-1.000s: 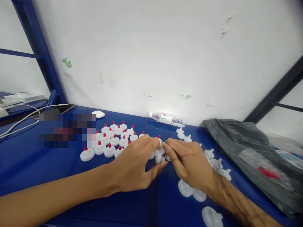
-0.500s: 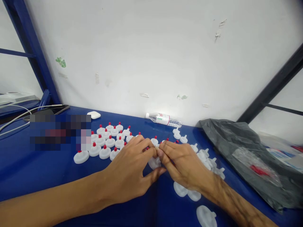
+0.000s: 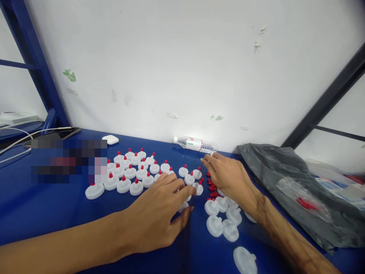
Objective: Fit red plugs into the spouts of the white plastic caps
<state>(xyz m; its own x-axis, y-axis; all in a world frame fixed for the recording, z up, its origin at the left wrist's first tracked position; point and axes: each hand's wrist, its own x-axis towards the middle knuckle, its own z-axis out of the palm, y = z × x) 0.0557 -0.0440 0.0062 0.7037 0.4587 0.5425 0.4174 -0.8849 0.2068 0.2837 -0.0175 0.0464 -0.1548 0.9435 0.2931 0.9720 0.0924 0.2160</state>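
Observation:
My left hand (image 3: 162, 205) hovers low over the blue table with thumb and index finger apart. Under and between its fingers, white round lids (image 3: 183, 206) partly show. To its left stand several white lids with red tips (image 3: 123, 185), and a few more (image 3: 189, 178) lie just beyond its fingertips. My right hand (image 3: 228, 173) reaches over plain translucent white lids near the bottle; its fingers are bent and slightly apart, and it hides what lies beneath. Small red caps (image 3: 212, 187) are heaped left of its wrist. Plain lids (image 3: 215, 225) lie below it, one (image 3: 245, 260) nearer me.
A clear bottle (image 3: 195, 144) lies against the white wall. Grey plastic bags (image 3: 285, 190) cover the right side, with red pieces (image 3: 307, 203) in a clear bag on top. At the left are a white case (image 3: 110, 139), a phone, white cables (image 3: 17, 144) and a blurred patch.
My hands have come apart from their pinch together. The right hand has moved up and right over the plain lids, uncovering the red caps. My left hand's fingers have spread.

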